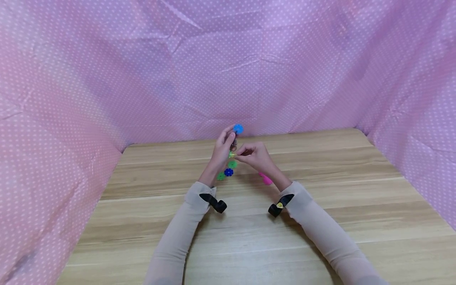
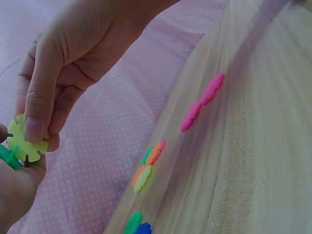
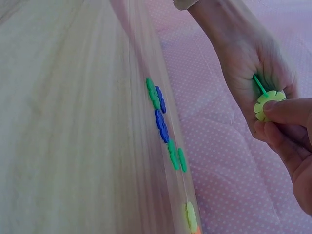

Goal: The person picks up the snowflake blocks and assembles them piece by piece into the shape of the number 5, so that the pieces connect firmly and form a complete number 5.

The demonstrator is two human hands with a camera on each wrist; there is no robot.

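Observation:
Above the far part of the table, my left hand [image 1: 221,153] holds notched plastic discs. A light blue disc [image 1: 238,129] shows at its fingertips, and a green disc [image 3: 261,85] stands edge-on against its palm. Between thumb and fingers, my right hand [image 1: 257,155] pinches a yellow disc [image 2: 28,141]. The yellow disc meets the green one at its rim; how deep their slots fit is hidden. Fingers also cover whatever links the blue disc to the others.
On the wooden table [image 1: 242,253] below the hands lie a green disc [image 1: 232,164] and a dark blue disc [image 1: 228,172]. Pink discs [image 2: 202,102] rest near the right forearm. Orange discs [image 2: 155,152] lie by the far edge. Pink dotted cloth [image 1: 228,79] hangs behind the table.

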